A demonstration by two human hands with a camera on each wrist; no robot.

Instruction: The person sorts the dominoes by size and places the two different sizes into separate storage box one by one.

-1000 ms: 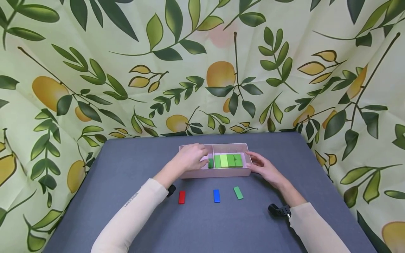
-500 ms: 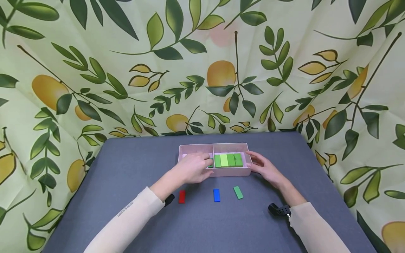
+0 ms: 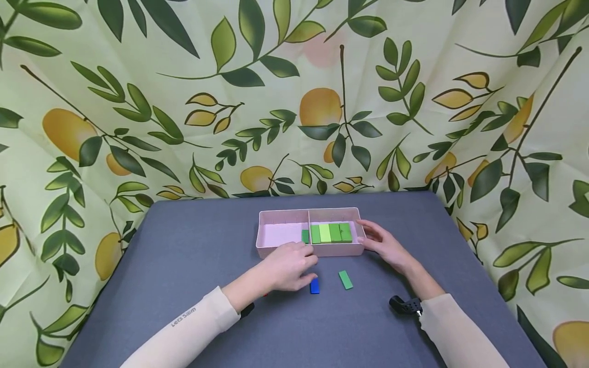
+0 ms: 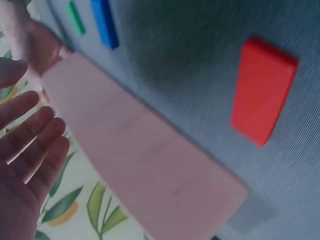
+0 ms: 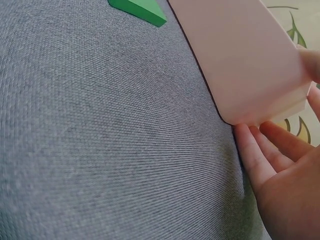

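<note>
My left hand [image 3: 290, 267] hovers over the table just in front of the pink box [image 3: 282, 251], its fingers extended and holding nothing. Its thumb is beside a blue block [image 3: 315, 286]; whether they touch I cannot tell. In the left wrist view, that hand [image 4: 27, 150] has its fingers spread, and a red block [image 4: 265, 90] lies on the cloth. The head view hides most of that block behind the left hand. My right hand [image 3: 384, 244] rests its fingertips against the box's right end. A green block [image 3: 345, 279] lies in front of the box.
A divider splits the box in two. Several green blocks [image 3: 335, 233] in different shades lie side by side in the right compartment. One dark green block [image 3: 305, 235] sits in the left compartment beside the divider. A leaf-patterned cloth [image 3: 294, 102] hangs behind the grey-blue table [image 3: 198, 235].
My left hand has come out of the box's left compartment and moved towards me, towards the blue block. It now covers most of the red block. My right hand stays at the box end.
</note>
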